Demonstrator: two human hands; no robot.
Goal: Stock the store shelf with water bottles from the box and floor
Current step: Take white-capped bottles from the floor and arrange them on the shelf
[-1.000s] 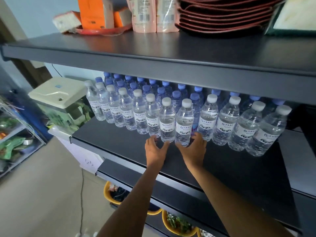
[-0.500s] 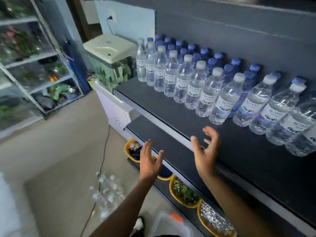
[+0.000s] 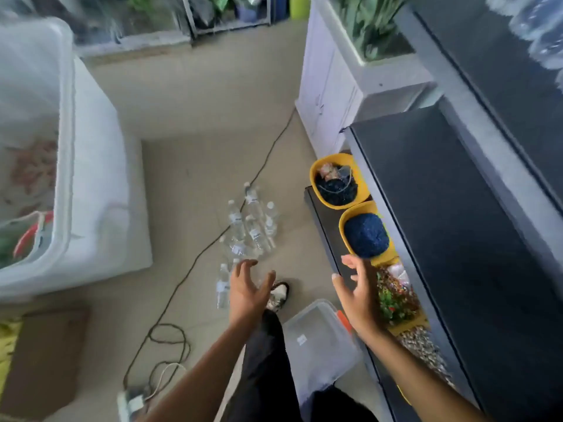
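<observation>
Several clear water bottles with white caps lie and stand loose on the beige floor, in the middle of the view. My left hand hangs open above the nearest bottles, fingers spread, holding nothing. My right hand is open too, empty, out over the low edge of the dark shelf unit. At the top right corner a blurred bit of the stocked bottles shows on the upper shelf.
Yellow bowls of goods sit on the bottom shelf. A clear plastic lidded box lies by my feet. A black cable runs across the floor to a power strip. A white chest stands at the left, a white cabinet behind.
My view swung from the shelf's bottle row down to the floor. Both hands left the shelved bottles and came down, open, toward the loose bottles on the floor.
</observation>
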